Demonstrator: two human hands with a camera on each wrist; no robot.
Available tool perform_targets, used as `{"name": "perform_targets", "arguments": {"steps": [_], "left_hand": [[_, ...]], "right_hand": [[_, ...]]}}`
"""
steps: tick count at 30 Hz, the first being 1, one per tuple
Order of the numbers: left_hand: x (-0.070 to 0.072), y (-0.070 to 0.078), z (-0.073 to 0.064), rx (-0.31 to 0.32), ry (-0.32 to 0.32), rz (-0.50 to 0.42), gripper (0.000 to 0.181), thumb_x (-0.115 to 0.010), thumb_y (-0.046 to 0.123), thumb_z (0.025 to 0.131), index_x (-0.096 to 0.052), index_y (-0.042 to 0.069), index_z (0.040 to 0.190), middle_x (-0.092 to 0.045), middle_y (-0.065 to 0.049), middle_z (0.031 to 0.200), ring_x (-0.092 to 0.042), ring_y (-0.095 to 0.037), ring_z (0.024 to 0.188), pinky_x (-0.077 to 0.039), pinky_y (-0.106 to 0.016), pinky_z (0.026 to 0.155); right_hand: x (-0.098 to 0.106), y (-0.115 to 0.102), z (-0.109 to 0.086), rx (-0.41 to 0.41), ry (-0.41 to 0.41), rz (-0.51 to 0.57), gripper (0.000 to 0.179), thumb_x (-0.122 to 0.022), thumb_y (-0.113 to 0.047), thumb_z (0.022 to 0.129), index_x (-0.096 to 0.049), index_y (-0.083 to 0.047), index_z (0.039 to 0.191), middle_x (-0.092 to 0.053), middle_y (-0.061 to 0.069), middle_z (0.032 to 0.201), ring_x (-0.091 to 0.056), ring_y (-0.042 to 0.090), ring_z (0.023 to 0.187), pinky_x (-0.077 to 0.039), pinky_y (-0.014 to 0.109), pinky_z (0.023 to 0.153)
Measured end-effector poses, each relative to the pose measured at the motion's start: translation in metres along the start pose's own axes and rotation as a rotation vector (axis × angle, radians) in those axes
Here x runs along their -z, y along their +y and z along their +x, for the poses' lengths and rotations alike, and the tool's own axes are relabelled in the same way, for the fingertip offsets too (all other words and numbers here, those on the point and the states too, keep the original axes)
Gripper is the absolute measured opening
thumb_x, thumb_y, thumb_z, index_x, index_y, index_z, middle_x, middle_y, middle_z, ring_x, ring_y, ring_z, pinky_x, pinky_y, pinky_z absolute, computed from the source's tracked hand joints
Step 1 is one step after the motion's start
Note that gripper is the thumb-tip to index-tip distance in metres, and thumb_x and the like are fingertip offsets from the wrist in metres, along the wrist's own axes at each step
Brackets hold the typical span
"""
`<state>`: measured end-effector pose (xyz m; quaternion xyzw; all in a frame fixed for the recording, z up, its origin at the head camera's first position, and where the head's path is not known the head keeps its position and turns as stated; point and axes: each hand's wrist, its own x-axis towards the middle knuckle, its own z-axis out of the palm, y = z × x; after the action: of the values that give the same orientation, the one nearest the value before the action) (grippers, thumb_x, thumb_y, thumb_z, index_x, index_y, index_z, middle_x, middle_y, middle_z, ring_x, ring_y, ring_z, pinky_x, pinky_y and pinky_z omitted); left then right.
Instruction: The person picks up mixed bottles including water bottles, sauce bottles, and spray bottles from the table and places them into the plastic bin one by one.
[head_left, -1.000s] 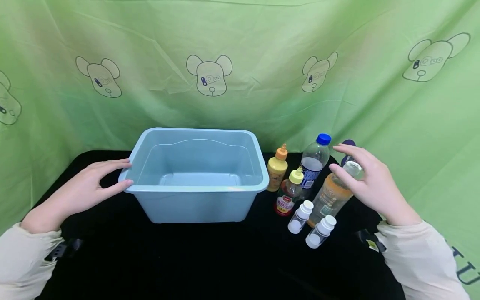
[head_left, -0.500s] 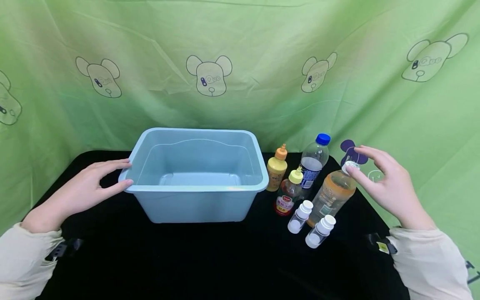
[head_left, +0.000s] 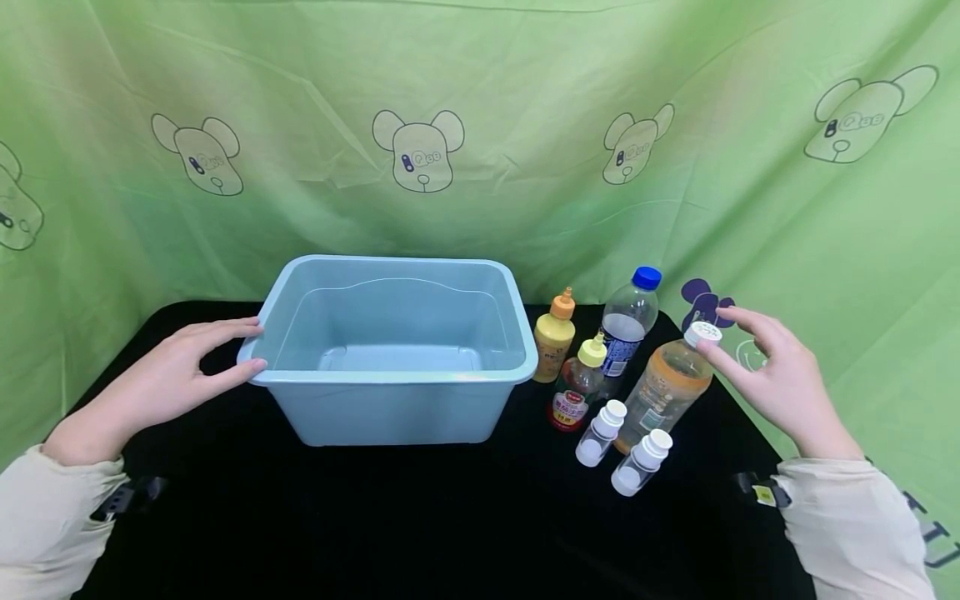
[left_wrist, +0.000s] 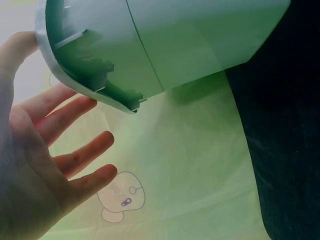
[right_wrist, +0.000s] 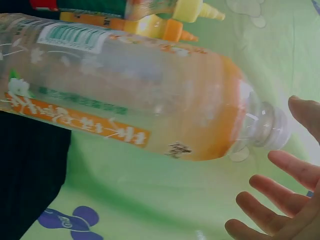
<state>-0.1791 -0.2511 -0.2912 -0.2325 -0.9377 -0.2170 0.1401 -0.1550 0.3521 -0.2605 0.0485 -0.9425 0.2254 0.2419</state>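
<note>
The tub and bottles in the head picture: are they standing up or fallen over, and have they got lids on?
Tub: upright, no lid
Orange-label bottle: upright, capped
Blue-capped bottle: upright, capped
Yellow bottle: upright, top on
Red-label bottle: upright, top on
Nearer small bottle: upright, capped
Farther small bottle: upright, capped
</note>
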Motion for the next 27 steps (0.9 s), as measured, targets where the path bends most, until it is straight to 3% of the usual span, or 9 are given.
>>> {"name": "perform_targets", "arguments": {"steps": [5, 7, 11, 16, 18, 20, 23, 25, 27], "left_hand": [[0.001, 0.001, 0.000, 0.009, -0.004, -0.002, 0.050, -0.065, 0.033, 0.087, -0.056, 0.006, 0.128, -0.056, -0.016, 0.131, -0.049, -0.035, 0.123, -0.037, -0.042, 0.096], [0.001, 0.001, 0.000, 0.010, -0.003, -0.003, 0.050, -0.065, 0.033, 0.087, -0.056, 0.006, 0.128, -0.056, -0.016, 0.131, -0.049, -0.034, 0.123, -0.037, -0.041, 0.096], [0.001, 0.002, -0.001, 0.011, -0.003, -0.005, 0.049, -0.064, 0.033, 0.087, -0.056, 0.006, 0.128, -0.056, -0.016, 0.130, -0.049, -0.034, 0.123, -0.037, -0.039, 0.096], [0.001, 0.002, -0.001, 0.012, -0.004, -0.007, 0.049, -0.065, 0.033, 0.087, -0.056, 0.006, 0.127, -0.057, -0.016, 0.130, -0.049, -0.034, 0.123, -0.037, -0.034, 0.097], [0.001, 0.002, -0.001, 0.013, -0.007, -0.008, 0.049, -0.064, 0.033, 0.087, -0.056, 0.007, 0.128, -0.056, -0.016, 0.131, -0.049, -0.034, 0.123, -0.037, -0.035, 0.096], [0.001, 0.002, -0.001, 0.014, -0.009, -0.010, 0.049, -0.064, 0.034, 0.087, -0.056, 0.007, 0.128, -0.056, -0.016, 0.131, -0.049, -0.034, 0.123, -0.037, -0.037, 0.096], [0.002, 0.002, -0.001, 0.016, -0.011, -0.011, 0.049, -0.064, 0.034, 0.087, -0.056, 0.007, 0.128, -0.056, -0.016, 0.131, -0.048, -0.034, 0.123, -0.037, -0.040, 0.096], [0.002, 0.002, 0.000, 0.016, -0.011, -0.012, 0.049, -0.064, 0.034, 0.087, -0.056, 0.007, 0.128, -0.056, -0.016, 0.131, -0.048, -0.035, 0.123, -0.037, -0.042, 0.096], [0.001, 0.002, 0.000, 0.015, -0.010, -0.011, 0.049, -0.064, 0.034, 0.087, -0.056, 0.006, 0.128, -0.056, -0.016, 0.131, -0.048, -0.035, 0.123, -0.037, -0.043, 0.096]], "right_hand": [[-0.003, 0.005, -0.001, 0.004, -0.013, -0.008, 0.053, -0.063, -0.030, 0.088, -0.049, -0.008, 0.135, -0.048, 0.024, 0.136, -0.046, 0.043, 0.114, -0.042, 0.032, 0.094], [-0.005, 0.006, -0.002, 0.006, -0.010, -0.002, 0.052, -0.063, -0.030, 0.088, -0.050, -0.008, 0.133, -0.049, 0.024, 0.135, -0.045, 0.041, 0.115, -0.037, 0.014, 0.090], [-0.008, 0.007, -0.003, 0.007, -0.002, 0.020, 0.049, -0.065, -0.028, 0.087, -0.053, -0.007, 0.130, -0.050, 0.022, 0.134, -0.044, 0.031, 0.120, -0.024, -0.003, 0.081], [-0.010, 0.009, -0.004, 0.006, -0.009, 0.030, 0.050, -0.066, -0.026, 0.087, -0.052, -0.004, 0.129, -0.049, 0.024, 0.134, -0.044, 0.036, 0.120, -0.026, -0.002, 0.090], [-0.011, 0.010, -0.004, 0.003, -0.015, 0.037, 0.050, -0.065, -0.025, 0.087, -0.051, -0.002, 0.130, -0.048, 0.025, 0.135, -0.043, 0.043, 0.118, -0.034, 0.012, 0.104], [-0.012, 0.010, -0.004, 0.001, -0.016, 0.052, 0.050, -0.065, -0.024, 0.088, -0.051, 0.000, 0.130, -0.047, 0.026, 0.135, -0.042, 0.046, 0.120, -0.038, 0.036, 0.109], [-0.013, 0.010, -0.004, -0.012, -0.006, 0.066, 0.047, -0.065, -0.025, 0.087, -0.053, -0.002, 0.127, -0.047, 0.024, 0.136, -0.042, 0.028, 0.129, -0.039, 0.032, 0.109], [-0.013, 0.010, -0.004, -0.014, 0.009, 0.080, 0.045, -0.066, -0.025, 0.087, -0.055, -0.003, 0.125, -0.047, 0.023, 0.136, -0.040, 0.009, 0.129, -0.034, 0.010, 0.103], [-0.014, 0.010, -0.003, -0.017, 0.026, 0.088, 0.044, -0.067, -0.025, 0.086, -0.057, -0.004, 0.123, -0.048, 0.021, 0.136, -0.036, -0.011, 0.120, -0.025, -0.004, 0.089]]}}
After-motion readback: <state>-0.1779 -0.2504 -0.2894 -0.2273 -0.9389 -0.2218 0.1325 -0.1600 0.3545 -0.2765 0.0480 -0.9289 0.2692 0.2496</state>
